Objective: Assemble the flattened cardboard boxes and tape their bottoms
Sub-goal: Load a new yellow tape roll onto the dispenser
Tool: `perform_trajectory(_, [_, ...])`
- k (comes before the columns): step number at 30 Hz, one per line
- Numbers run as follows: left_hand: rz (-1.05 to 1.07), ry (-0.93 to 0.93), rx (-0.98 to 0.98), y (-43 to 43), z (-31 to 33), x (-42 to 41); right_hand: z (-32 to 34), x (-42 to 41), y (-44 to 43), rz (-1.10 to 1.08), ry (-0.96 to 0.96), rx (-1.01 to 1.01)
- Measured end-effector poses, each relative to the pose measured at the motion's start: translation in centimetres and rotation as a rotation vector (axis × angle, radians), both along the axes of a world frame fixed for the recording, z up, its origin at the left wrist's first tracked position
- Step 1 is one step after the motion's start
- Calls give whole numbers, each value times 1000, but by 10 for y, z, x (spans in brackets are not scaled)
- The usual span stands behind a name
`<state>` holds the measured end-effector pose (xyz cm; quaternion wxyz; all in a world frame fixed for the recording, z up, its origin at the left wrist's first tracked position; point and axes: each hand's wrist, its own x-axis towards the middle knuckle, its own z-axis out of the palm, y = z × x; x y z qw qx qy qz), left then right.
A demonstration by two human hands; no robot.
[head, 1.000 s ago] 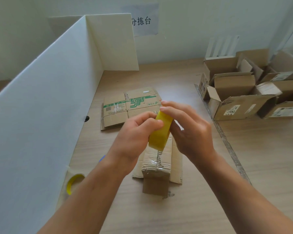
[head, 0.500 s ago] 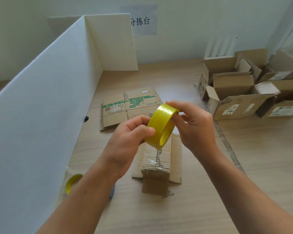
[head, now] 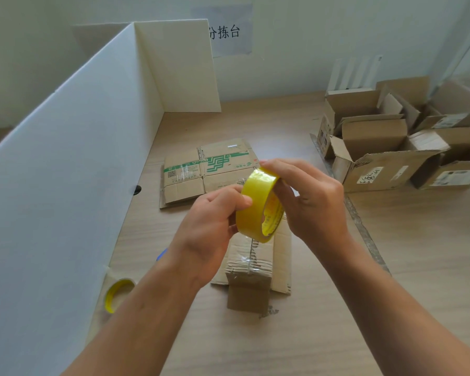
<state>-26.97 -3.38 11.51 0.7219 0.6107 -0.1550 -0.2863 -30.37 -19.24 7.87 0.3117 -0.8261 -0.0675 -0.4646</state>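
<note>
A yellow tape roll (head: pixel 251 210) is held in the air between both hands, above the table's middle. My right hand (head: pixel 310 204) grips the roll from the right, fingertips over its top rim. My left hand (head: pixel 212 229) pinches the roll's left outer face with thumb and fingers. Below the roll stands a small assembled cardboard box (head: pixel 251 278), bottom up, with clear tape along its seam. A stack of flattened cardboard boxes (head: pixel 201 172) with green print lies farther back on the table.
A white partition (head: pixel 65 172) walls off the left side. A second yellow tape roll (head: pixel 117 294) leans at its foot. Several open cardboard boxes (head: pixel 391 158) crowd the right back. A strip of tape residue (head: pixel 361 226) runs along the wooden table.
The roll has been turned in my hands from edge-on to show its open core, and both hands have lifted slightly. The box underneath has not moved.
</note>
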Motion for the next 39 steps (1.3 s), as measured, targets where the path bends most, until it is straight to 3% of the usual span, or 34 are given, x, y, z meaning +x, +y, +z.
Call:
perform_trajectory(7, [69, 90, 56, -3, 0, 3, -4, -1, -2, -22, -20, -45])
perform_trajectory(20, [26, 17, 119, 12, -6, 9, -2, -1, -4, 46, 194, 21])
perform_trajectory(24, [-80, 28, 117, 23, -11, 12, 2, -3, -7, 131, 251, 12])
perform_trajectory(30, [-74, -386, 365, 23, -2, 7, 11, 0, -12, 277, 445, -8])
perform_trajectory(35, [-21, -257, 145, 18, -6, 7, 17, 2, -7, 215, 496, 11])
perform_trajectory(39, [132, -240, 23, 17, -9, 8, 17, -2, -9, 177, 519, 392])
